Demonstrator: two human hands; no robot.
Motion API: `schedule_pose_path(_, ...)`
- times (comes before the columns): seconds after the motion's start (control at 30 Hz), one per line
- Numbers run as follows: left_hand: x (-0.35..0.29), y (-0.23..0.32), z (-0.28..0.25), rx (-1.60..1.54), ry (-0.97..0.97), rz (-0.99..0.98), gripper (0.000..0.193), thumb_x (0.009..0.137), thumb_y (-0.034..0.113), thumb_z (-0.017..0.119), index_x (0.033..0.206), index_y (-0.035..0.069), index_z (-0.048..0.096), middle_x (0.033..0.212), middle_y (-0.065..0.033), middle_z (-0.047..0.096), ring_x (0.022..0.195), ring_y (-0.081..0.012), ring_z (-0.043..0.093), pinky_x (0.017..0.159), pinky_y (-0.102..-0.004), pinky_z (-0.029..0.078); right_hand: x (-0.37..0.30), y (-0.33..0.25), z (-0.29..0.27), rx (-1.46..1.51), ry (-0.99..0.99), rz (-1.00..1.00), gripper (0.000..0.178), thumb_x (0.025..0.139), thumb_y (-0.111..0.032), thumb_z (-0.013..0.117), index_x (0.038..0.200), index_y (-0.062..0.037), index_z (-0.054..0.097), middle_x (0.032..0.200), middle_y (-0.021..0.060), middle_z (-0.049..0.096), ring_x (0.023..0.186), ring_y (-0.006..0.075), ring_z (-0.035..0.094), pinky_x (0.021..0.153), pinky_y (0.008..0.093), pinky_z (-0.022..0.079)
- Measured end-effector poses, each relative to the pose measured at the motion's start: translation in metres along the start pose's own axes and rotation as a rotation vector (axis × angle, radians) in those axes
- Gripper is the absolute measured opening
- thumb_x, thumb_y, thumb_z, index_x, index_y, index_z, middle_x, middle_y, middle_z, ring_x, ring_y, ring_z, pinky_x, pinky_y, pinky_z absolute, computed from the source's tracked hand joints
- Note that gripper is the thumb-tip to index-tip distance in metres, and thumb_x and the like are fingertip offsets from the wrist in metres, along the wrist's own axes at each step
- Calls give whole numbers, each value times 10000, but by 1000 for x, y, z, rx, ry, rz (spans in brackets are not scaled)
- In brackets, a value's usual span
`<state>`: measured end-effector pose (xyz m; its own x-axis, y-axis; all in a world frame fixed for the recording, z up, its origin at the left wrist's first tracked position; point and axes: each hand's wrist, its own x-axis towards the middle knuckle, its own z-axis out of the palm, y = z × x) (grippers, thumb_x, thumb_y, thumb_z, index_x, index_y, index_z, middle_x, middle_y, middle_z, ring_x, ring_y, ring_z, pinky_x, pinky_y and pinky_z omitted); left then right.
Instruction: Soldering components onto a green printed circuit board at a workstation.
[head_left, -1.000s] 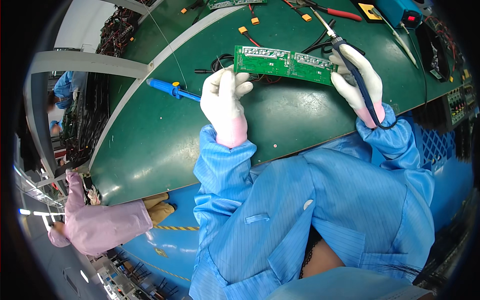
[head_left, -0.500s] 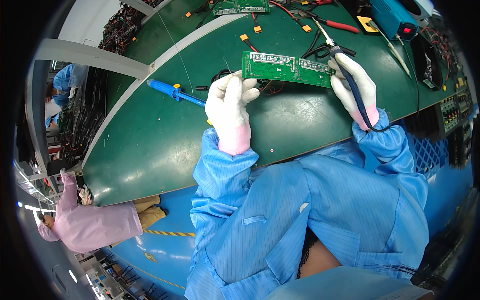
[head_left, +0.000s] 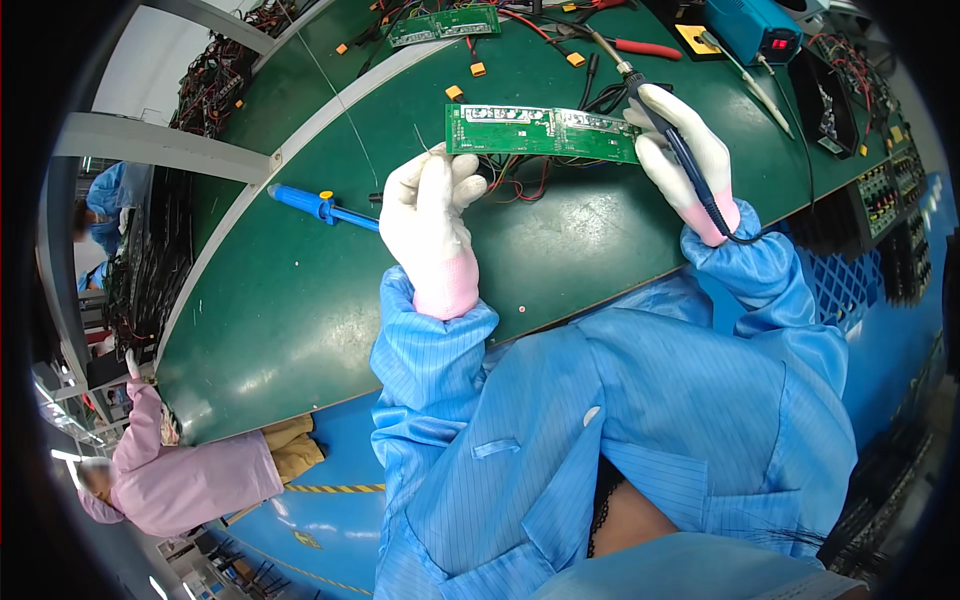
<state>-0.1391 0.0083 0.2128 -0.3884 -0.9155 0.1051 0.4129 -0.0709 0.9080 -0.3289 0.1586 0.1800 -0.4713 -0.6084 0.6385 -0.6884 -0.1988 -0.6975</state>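
A long green circuit board (head_left: pixel 545 134) is held up over the bench, its solder side with silvery strips facing me. My left hand (head_left: pixel 432 205), in a white glove with a pink cuff, is closed at the board's left end. A thin wire (head_left: pixel 420 138) sticks up by its fingertips. My right hand (head_left: pixel 690 150), gloved alike, grips a dark-handled soldering iron (head_left: pixel 684 158) and touches the board's right end. The iron's metal tip points away, beyond the board. Red and dark wires (head_left: pixel 530 185) hang below the board.
On the green bench (head_left: pixel 300 340) lie a blue desoldering pump (head_left: pixel 305 203), red-handled pliers (head_left: pixel 648 48), another circuit board (head_left: pixel 445 24) and yellow connectors (head_left: pixel 477 69). A blue soldering station (head_left: pixel 755 32) stands at the far right. A person in pink (head_left: pixel 200 478) is at the left.
The whole view has shifted, so most bench things appear further left. Both hands keep their holds, and more of the wires shows under the board.
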Motion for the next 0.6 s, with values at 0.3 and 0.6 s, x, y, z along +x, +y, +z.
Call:
schedule_pose_path(0.3,5,0,-1,-8,-4,8,251,909,121,583,1075,-66,571,879,-175,653,704,-175,643,658,-233,543,6,-8,-5,119,-83,89,512,819,-11,572,1321,-4,470,1233,182,577,1052,267,618,874,304,493)
schedule_pose_path(0.6,8,2,-1,6,-13,14,255,910,120,581,1076,-73,565,887,-178,657,691,-172,643,667,-235,543,17,-13,-11,210,-156,130,544,828,-76,597,1344,3,445,1263,185,548,1084,272,592,920,339,471)
